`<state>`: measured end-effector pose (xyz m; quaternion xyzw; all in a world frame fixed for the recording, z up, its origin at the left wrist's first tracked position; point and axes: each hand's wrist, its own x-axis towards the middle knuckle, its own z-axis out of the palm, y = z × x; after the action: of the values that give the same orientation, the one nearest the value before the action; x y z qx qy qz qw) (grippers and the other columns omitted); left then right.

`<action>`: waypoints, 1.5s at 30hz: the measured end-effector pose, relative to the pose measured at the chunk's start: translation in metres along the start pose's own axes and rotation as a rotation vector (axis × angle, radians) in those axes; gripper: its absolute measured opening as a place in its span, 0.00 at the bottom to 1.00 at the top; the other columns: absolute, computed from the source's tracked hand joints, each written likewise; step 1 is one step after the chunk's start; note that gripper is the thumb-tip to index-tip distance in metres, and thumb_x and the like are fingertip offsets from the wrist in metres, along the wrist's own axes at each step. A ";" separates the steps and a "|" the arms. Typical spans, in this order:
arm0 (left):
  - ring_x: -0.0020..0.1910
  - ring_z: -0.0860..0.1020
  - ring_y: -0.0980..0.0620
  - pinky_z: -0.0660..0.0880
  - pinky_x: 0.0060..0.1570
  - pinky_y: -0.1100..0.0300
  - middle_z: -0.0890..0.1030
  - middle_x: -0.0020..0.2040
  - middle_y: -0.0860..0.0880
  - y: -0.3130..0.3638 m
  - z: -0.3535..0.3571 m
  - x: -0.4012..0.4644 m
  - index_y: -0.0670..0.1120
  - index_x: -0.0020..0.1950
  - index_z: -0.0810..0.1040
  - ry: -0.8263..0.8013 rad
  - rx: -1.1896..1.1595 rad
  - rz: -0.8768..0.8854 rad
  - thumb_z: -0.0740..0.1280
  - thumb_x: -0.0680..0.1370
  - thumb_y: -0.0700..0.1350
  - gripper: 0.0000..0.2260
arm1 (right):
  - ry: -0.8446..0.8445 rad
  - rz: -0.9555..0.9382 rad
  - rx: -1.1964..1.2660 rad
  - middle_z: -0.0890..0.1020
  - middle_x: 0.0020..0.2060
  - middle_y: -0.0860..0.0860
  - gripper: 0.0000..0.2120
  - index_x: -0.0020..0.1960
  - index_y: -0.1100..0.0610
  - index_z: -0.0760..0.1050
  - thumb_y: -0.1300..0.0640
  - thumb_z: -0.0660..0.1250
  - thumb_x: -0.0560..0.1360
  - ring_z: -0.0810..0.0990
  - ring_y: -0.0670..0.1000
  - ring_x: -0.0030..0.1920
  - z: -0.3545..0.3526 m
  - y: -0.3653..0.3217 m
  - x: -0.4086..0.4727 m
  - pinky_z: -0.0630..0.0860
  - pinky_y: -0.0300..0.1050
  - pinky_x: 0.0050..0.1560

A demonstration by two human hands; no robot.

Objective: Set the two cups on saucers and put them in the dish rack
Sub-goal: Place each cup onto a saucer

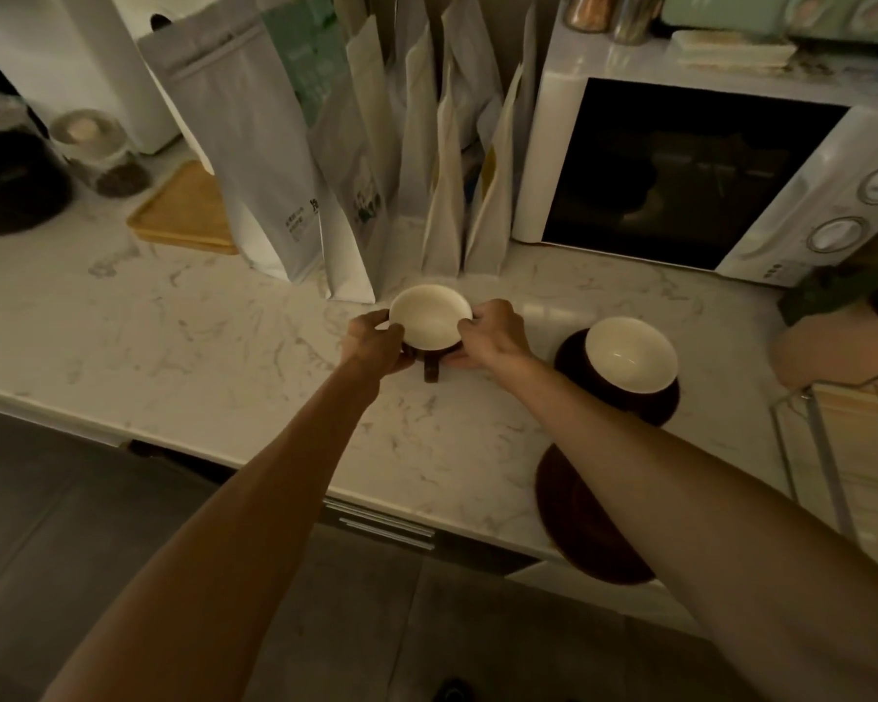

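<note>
Head view: left hand [376, 342] and right hand [487, 336] both have fingers clamped on a cup [431, 316] mid-desk [173, 347]. Second cup [629, 354] sits on saucer [568, 357] to the right. Empty saucer [579, 524] at near edge. Dish rack [827, 448] far right.

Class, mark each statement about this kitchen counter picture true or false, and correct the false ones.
1. Both hands grip one cup. True: the left hand and right hand hold the held cup from either side.
2. The second cup stands on a saucer. True: the second cup sits on the far saucer.
3. The near saucer carries a cup. False: the near saucer by the counter edge bears no cup where it shows; a forearm covers part of it.
4. The microwave stands left of the bags. False: the microwave is right of the bags.
5. A cup already sits in the dish rack. False: the dish rack shows none.
</note>
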<state>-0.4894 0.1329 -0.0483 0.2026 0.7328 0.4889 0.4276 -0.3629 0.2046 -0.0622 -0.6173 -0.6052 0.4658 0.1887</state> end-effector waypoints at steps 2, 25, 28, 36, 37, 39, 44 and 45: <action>0.54 0.80 0.39 0.81 0.30 0.62 0.75 0.58 0.40 0.002 -0.001 -0.009 0.43 0.68 0.74 0.002 -0.018 0.002 0.63 0.78 0.37 0.18 | -0.004 -0.013 0.023 0.84 0.48 0.61 0.13 0.56 0.63 0.78 0.61 0.65 0.74 0.86 0.61 0.42 -0.010 -0.006 -0.016 0.84 0.57 0.43; 0.50 0.82 0.45 0.82 0.40 0.58 0.76 0.53 0.45 -0.023 0.051 -0.201 0.45 0.66 0.69 -0.281 0.048 0.010 0.67 0.77 0.39 0.19 | 0.067 -0.007 0.059 0.82 0.35 0.53 0.15 0.63 0.63 0.75 0.65 0.63 0.77 0.87 0.55 0.34 -0.148 0.066 -0.202 0.85 0.50 0.41; 0.48 0.82 0.46 0.83 0.43 0.54 0.78 0.51 0.45 -0.036 0.066 -0.211 0.45 0.67 0.68 -0.307 0.137 0.029 0.67 0.76 0.40 0.20 | 0.104 0.023 0.068 0.83 0.40 0.53 0.14 0.62 0.62 0.76 0.64 0.63 0.77 0.87 0.56 0.34 -0.156 0.088 -0.211 0.85 0.54 0.43; 0.54 0.75 0.49 0.79 0.36 0.63 0.73 0.58 0.48 -0.058 0.089 -0.223 0.44 0.68 0.67 -0.332 0.202 0.062 0.68 0.76 0.39 0.21 | 0.150 0.056 0.023 0.82 0.40 0.54 0.15 0.62 0.60 0.77 0.65 0.63 0.76 0.86 0.57 0.34 -0.159 0.123 -0.214 0.85 0.57 0.43; 0.55 0.75 0.49 0.79 0.35 0.63 0.73 0.60 0.46 -0.060 0.091 -0.223 0.44 0.68 0.67 -0.329 0.212 0.064 0.68 0.76 0.39 0.22 | 0.150 0.057 0.019 0.82 0.40 0.54 0.15 0.62 0.60 0.77 0.65 0.63 0.76 0.86 0.57 0.34 -0.159 0.124 -0.213 0.85 0.56 0.44; 0.59 0.75 0.46 0.79 0.37 0.62 0.73 0.64 0.44 -0.062 0.092 -0.221 0.43 0.68 0.66 -0.314 0.234 0.060 0.68 0.76 0.39 0.22 | 0.143 0.053 0.013 0.82 0.42 0.55 0.15 0.62 0.60 0.77 0.65 0.63 0.77 0.86 0.56 0.34 -0.156 0.128 -0.211 0.85 0.56 0.44; 0.62 0.75 0.43 0.80 0.45 0.56 0.73 0.66 0.43 -0.066 0.094 -0.217 0.43 0.69 0.66 -0.295 0.262 0.033 0.68 0.76 0.39 0.22 | 0.127 0.048 0.007 0.81 0.43 0.54 0.16 0.63 0.60 0.77 0.64 0.63 0.77 0.86 0.55 0.33 -0.153 0.135 -0.206 0.85 0.54 0.42; 0.62 0.76 0.44 0.80 0.44 0.57 0.73 0.66 0.43 -0.067 0.094 -0.216 0.43 0.69 0.66 -0.293 0.269 0.032 0.68 0.76 0.39 0.22 | 0.124 0.045 0.001 0.81 0.43 0.54 0.16 0.63 0.60 0.77 0.64 0.64 0.77 0.86 0.54 0.33 -0.152 0.136 -0.205 0.85 0.54 0.41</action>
<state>-0.2842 -0.0004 -0.0301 0.3386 0.7183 0.3585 0.4908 -0.1288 0.0392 -0.0241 -0.6583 -0.5782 0.4311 0.2156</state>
